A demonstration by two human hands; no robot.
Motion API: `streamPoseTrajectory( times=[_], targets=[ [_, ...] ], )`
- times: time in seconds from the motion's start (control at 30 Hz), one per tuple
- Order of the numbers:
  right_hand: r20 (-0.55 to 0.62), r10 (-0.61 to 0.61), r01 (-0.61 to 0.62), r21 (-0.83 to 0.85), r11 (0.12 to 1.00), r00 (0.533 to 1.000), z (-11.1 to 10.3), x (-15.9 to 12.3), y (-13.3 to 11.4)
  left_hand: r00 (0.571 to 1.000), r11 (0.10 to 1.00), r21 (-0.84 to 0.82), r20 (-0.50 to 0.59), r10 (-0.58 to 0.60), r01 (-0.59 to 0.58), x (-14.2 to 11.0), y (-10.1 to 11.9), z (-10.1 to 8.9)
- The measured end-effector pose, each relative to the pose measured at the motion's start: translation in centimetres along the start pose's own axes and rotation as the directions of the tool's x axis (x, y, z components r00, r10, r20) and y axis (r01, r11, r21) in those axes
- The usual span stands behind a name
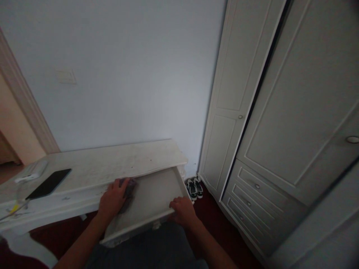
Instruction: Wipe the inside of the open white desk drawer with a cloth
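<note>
A white desk (112,160) stands against the wall with its drawer (157,194) pulled out. My left hand (113,200) is inside the drawer at its left back corner, fingers closed over a dark grey cloth (130,190) pressed on the drawer floor. My right hand (182,211) grips the drawer's front edge at the right, fingers curled over it. The drawer floor looks bare apart from the cloth.
A black phone (49,183) and a white device (32,170) lie on the desk's left end. A pair of dark shoes (195,188) sits on the floor by the wall. A tall white wardrobe (280,130) fills the right side. A door frame (25,101) is at the left.
</note>
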State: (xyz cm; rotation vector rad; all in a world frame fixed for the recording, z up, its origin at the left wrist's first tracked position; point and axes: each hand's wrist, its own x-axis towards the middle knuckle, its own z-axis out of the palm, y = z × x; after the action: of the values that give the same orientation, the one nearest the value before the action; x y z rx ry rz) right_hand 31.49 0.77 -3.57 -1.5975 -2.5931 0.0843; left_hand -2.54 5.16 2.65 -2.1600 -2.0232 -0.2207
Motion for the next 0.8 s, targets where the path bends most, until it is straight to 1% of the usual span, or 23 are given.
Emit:
streamPoseTrajectory(
  times=[0.03,0.07,0.1,0.13,0.17,0.2,0.23,0.33,0.4,0.43,0.47,0.53,0.57,0.63,0.7,0.8],
  targets=[
    [-0.002,0.002,-0.002,0.001,1.000,1.000,0.0,0.0,0.0,0.988,0.993,-0.001,0.101,0.120,-0.120,-0.5,0.4,0.5],
    [-0.003,0.004,-0.004,0.003,1.000,1.000,0.0,0.0,0.0,0.954,0.976,-0.041,0.205,0.217,-0.213,-1.2,0.7,1.1],
    [-0.004,0.003,-0.003,0.005,1.000,1.000,-0.1,-0.1,-0.1,0.915,0.961,-0.099,0.296,0.276,-0.258,-1.8,1.0,1.7],
    [-0.004,0.001,-0.001,0.008,1.000,1.000,-0.2,-0.1,-0.1,0.883,0.953,-0.152,0.361,0.299,-0.261,-2.3,1.2,2.3],
    [-0.005,-0.004,0.004,0.011,1.000,1.000,-0.3,-0.1,-0.1,0.866,0.953,-0.186,0.403,0.296,-0.239,-2.7,1.3,2.8],
    [-0.004,-0.007,0.008,0.014,1.000,1.000,-0.5,-0.1,-0.2,0.861,0.957,-0.195,0.425,0.281,-0.216,-2.9,1.5,3.2],
    [0.000,-0.012,0.012,0.016,1.000,1.000,-0.6,-0.2,-0.2,0.859,0.960,-0.186,0.433,0.272,-0.210,-3.0,1.6,3.4],
    [0.025,-0.019,0.018,0.017,1.000,1.000,-0.8,-0.3,-0.4,0.854,0.955,-0.109,0.428,0.297,-0.277,-1.9,2.0,3.5],
    [0.030,-0.019,0.018,0.012,1.000,0.999,-0.6,-0.5,-0.4,0.869,0.953,-0.047,0.400,0.292,-0.299,-0.5,2.2,3.5],
    [0.024,-0.017,0.017,0.015,1.000,1.000,-0.4,-0.6,-0.4,0.887,0.958,-0.017,0.374,0.270,-0.285,0.3,2.2,3.5],
    [0.012,-0.014,0.014,0.023,1.000,1.000,-0.2,-0.6,-0.3,0.911,0.969,0.007,0.342,0.229,-0.246,1.2,2.2,3.6],
    [-0.018,-0.013,0.014,0.061,0.998,1.000,0.3,-0.7,-0.2,0.952,0.991,0.030,0.282,0.119,-0.132,3.0,2.0,3.9],
    [-0.031,-0.013,0.015,0.083,0.996,0.999,0.5,-0.7,-0.2,0.961,0.997,0.031,0.268,0.063,-0.074,3.8,1.9,4.1],
    [-0.040,-0.011,0.016,0.114,0.993,0.999,0.8,-0.5,-0.1,0.963,1.000,0.022,0.271,-0.007,0.001,5.1,1.6,4.7],
    [-0.029,-0.005,0.009,0.122,0.993,1.000,1.0,-0.4,0.0,0.960,1.000,0.008,0.281,-0.019,0.017,6.1,1.4,5.1],
    [-0.018,-0.002,0.004,0.116,0.993,1.000,1.3,-0.3,0.0,0.962,1.000,-0.008,0.271,-0.027,0.030,6.6,1.4,5.5]
  ],
)
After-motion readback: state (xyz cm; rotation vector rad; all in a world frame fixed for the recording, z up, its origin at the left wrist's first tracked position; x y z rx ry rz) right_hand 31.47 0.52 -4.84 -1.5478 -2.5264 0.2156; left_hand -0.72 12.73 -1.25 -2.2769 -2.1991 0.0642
